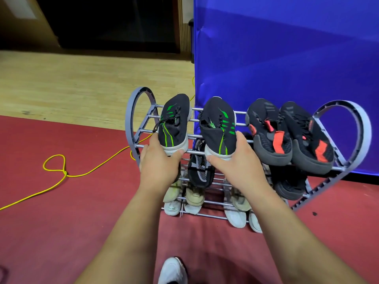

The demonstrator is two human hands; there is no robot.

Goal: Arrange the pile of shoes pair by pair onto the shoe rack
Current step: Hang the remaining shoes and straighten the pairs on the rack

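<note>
Lying at frame left: yellow cord on red floor. Centre: grey shoe rack. Left hand, fingers curled round the heel of one black-green shoe; right hand, fingers likewise gripping its mate; both shoes on the top rails. Right: black-red pair, same tier, before blue panel.

Light falls from above, and the middle of the frame is bright. The blue wall on the right glows strongly. The upper left is almost black. A soft dark shadow sits on the red floor at the bottom. The shoe rack looks sharp. Edges bend and stretch.
</note>
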